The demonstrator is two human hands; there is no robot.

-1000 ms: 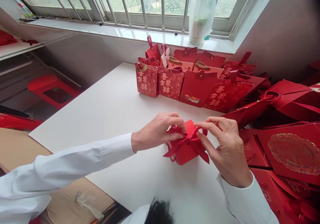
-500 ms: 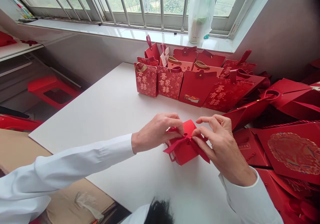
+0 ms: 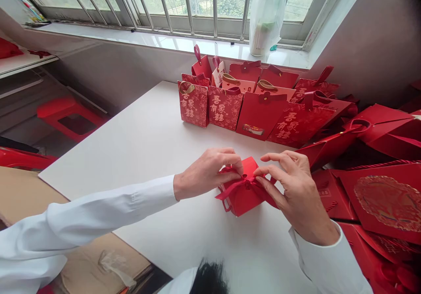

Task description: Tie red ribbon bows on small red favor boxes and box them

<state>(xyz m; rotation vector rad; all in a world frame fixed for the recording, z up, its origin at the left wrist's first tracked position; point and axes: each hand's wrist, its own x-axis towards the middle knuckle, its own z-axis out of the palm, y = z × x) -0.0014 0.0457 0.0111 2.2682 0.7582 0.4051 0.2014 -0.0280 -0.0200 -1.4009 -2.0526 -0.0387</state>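
Note:
A small red gift box (image 3: 241, 202) stands on the white table (image 3: 131, 140) in front of me. A red ribbon (image 3: 230, 189) is tied in a bow at the box's top, with tails hanging to both sides. My left hand (image 3: 213, 171) is closed at the bow's left side, pinching the ribbon between thumb and fingers. On the other side, my right hand (image 3: 289, 189) pinches the ribbon close to the knot with thumb and index finger, while its other fingers are bent and raised.
Several red gift bags (image 3: 225, 108) stand in rows at the table's back by the wall. More red bags and boxes (image 3: 384, 197) are piled along the right. A plastic-wrapped jar (image 3: 266, 26) stands on the windowsill. Red stools (image 3: 70, 114) and cardboard (image 3: 98, 259) are at the left.
My right hand has shifted slightly right, away from the knot, still pinching the ribbon. My left hand and the box stay nearly in place.

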